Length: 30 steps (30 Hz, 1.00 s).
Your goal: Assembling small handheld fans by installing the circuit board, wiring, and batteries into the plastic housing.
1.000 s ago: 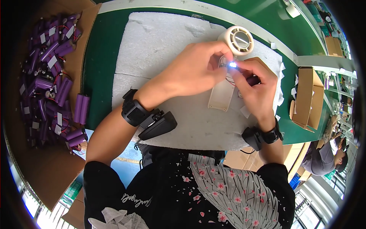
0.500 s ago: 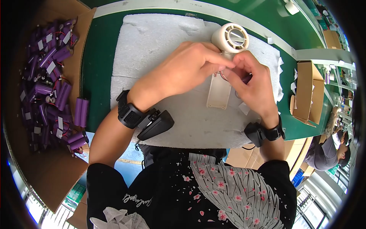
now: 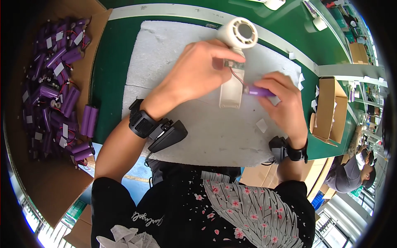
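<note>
My left hand (image 3: 202, 66) grips the neck of a cream handheld fan (image 3: 231, 89), just below its round slotted head. The fan's handle lies open like a trough, pointing toward me. A small green circuit board (image 3: 235, 64) shows at my left fingertips, near the top of the handle. Between the thumb and fingers of my right hand (image 3: 283, 97) is a purple battery cell (image 3: 260, 91), held to the right of the handle. Thin dark red wires (image 3: 236, 76) run from the board toward the battery's near end.
White foam sheet (image 3: 178, 136) covers the green bench under my hands. At the left, a large cardboard box (image 3: 97, 53) holds many purple batteries; a pair (image 3: 89, 120) lies by its edge. A small open carton (image 3: 331, 109) stands right. A person (image 3: 349, 175) sits beyond.
My right hand has moved away from the fan, drawing the purple battery out to the right into plain view. My left hand and the fan have shifted slightly left.
</note>
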### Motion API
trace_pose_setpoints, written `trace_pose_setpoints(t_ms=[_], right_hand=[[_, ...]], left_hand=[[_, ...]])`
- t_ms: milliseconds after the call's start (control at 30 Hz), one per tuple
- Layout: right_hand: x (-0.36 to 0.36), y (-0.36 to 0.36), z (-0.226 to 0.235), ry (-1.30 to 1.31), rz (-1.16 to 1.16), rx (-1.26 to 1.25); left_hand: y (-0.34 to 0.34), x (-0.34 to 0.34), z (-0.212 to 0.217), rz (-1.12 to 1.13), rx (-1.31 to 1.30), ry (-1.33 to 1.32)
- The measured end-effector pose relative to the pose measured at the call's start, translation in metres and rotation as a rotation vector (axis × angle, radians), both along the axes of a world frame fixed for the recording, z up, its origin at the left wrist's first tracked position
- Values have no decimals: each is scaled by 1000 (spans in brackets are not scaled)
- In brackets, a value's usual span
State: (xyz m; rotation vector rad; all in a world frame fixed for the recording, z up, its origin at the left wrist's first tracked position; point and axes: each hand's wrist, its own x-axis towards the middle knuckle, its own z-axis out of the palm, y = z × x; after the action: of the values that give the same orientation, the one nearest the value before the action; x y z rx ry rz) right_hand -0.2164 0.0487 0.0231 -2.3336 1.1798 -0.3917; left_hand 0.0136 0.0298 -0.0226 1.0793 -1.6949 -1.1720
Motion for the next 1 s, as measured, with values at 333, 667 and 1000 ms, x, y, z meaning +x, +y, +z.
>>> trace_pose_setpoints(t_ms=[333,667,1000], right_hand=[[-1,5,-2,-98,-28,-236],[8,16,-1,-5,-55,-319],[9,17,-2,43,-51,-344]], left_hand=[[-1,2,5,-6,0,-48],[1,0,5,-26,-42,-51],[2,-1,6,-6,-69,-43]])
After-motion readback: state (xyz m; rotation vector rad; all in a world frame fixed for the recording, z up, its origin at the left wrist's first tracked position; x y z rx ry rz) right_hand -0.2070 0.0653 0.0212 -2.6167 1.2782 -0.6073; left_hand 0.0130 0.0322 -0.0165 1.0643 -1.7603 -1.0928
